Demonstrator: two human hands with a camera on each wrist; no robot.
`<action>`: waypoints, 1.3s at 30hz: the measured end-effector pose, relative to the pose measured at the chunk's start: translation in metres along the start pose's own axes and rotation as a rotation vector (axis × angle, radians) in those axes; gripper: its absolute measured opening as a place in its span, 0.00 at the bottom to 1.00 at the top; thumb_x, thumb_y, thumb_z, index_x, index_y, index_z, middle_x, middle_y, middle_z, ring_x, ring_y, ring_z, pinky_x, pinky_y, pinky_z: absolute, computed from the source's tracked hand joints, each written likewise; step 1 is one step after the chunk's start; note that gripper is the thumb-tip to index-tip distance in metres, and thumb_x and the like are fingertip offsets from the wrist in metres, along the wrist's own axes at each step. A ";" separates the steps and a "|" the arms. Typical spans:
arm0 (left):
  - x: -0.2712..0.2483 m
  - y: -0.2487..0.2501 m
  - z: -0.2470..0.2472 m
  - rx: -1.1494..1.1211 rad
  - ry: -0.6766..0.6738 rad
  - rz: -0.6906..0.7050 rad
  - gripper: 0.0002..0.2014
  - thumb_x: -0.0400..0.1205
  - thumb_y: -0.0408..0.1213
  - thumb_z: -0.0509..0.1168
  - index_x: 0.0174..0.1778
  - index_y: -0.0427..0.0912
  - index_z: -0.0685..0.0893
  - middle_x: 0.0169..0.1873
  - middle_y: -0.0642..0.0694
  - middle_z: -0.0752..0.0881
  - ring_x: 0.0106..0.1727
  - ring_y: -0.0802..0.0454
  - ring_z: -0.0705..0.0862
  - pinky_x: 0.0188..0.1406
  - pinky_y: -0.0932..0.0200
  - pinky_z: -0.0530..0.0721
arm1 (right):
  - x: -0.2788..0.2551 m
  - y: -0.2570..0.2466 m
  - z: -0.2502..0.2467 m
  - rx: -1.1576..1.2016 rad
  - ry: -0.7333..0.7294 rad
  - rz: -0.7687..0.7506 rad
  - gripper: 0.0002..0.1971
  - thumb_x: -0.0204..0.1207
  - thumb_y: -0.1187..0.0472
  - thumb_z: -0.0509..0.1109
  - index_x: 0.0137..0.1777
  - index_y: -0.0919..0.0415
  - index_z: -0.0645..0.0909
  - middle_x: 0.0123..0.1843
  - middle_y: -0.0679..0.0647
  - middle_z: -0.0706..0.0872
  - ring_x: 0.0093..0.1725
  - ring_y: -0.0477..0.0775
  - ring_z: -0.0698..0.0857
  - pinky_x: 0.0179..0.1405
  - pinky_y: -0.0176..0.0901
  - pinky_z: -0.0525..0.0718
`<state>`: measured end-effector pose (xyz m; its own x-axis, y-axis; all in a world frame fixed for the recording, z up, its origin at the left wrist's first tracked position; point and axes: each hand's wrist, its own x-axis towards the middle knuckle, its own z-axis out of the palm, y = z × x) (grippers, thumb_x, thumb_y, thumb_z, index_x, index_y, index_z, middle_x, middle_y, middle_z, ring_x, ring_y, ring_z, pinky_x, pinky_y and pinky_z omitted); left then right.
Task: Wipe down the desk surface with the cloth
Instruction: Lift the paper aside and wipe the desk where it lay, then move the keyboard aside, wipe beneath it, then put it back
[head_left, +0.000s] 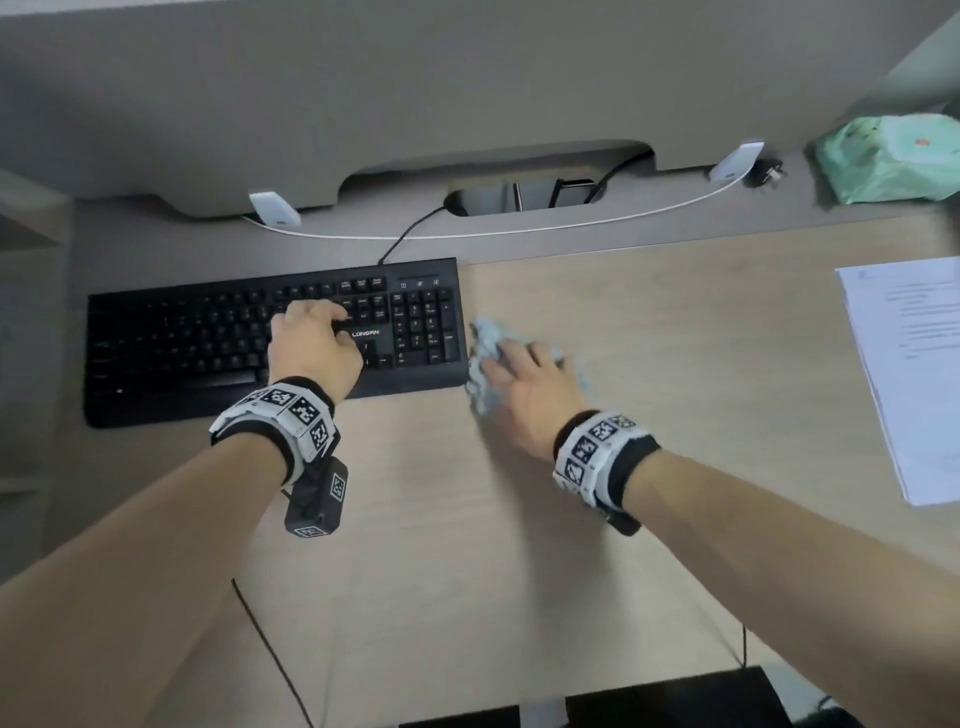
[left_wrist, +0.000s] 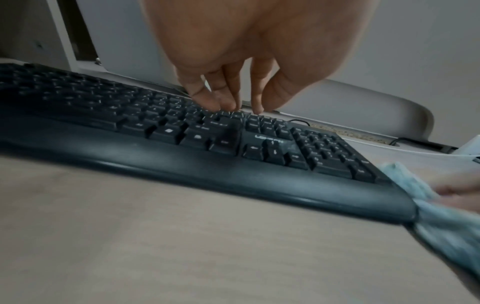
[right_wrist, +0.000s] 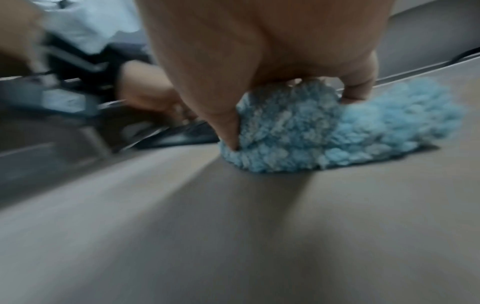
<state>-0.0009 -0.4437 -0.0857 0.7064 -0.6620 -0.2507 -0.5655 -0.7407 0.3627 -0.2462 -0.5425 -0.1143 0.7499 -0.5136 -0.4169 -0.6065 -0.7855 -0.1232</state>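
Head view: right hand (head_left: 524, 387) bunches the cloth (head_left: 480, 358) on the desk (head_left: 675, 332), touching the keyboard (head_left: 208, 338)'s right edge. Left hand (head_left: 311, 343), fingers loosely curled and holding nothing, rests on the keys. A leftward stroke could snag the cloth there or shove the keyboard.

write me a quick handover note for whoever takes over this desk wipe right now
Left hand: resting on the black keyboard, fingertips down on the keys near its right half, holding nothing.
Right hand: pressing the fluffy blue cloth flat on the desk, thumb and fingers dug into the pile.
Cloth sits just right of the keyboard's right edge, touching or nearly so.
Done: cannot tell how much is wiped; no marks show.
Left: probably the area under the keyboard, the front of the desk, and the right side, where a stack of papers and a green packet at the back corner lie in the way.
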 end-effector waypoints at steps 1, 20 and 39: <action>-0.004 -0.001 0.000 0.019 -0.011 -0.006 0.18 0.79 0.34 0.61 0.65 0.43 0.82 0.67 0.38 0.79 0.69 0.35 0.73 0.69 0.41 0.75 | -0.016 -0.006 0.011 -0.006 0.005 -0.061 0.36 0.73 0.50 0.73 0.80 0.52 0.65 0.79 0.57 0.65 0.72 0.66 0.69 0.64 0.68 0.75; -0.060 -0.022 0.014 0.169 -0.176 0.040 0.30 0.82 0.46 0.63 0.80 0.42 0.66 0.85 0.40 0.57 0.85 0.39 0.54 0.79 0.35 0.63 | -0.069 0.012 0.028 0.072 0.031 0.090 0.35 0.76 0.38 0.66 0.81 0.49 0.63 0.79 0.55 0.65 0.72 0.64 0.69 0.63 0.62 0.77; -0.055 -0.077 -0.025 -0.029 -0.124 -0.243 0.28 0.79 0.47 0.66 0.74 0.39 0.74 0.69 0.34 0.76 0.69 0.34 0.78 0.70 0.44 0.77 | -0.029 -0.102 -0.032 0.549 0.066 0.054 0.20 0.80 0.45 0.66 0.65 0.57 0.77 0.65 0.54 0.79 0.59 0.57 0.82 0.61 0.50 0.81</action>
<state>0.0146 -0.3472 -0.0778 0.7614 -0.4758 -0.4403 -0.3725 -0.8770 0.3035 -0.1977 -0.4590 -0.0614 0.7180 -0.5829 -0.3804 -0.6801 -0.4711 -0.5617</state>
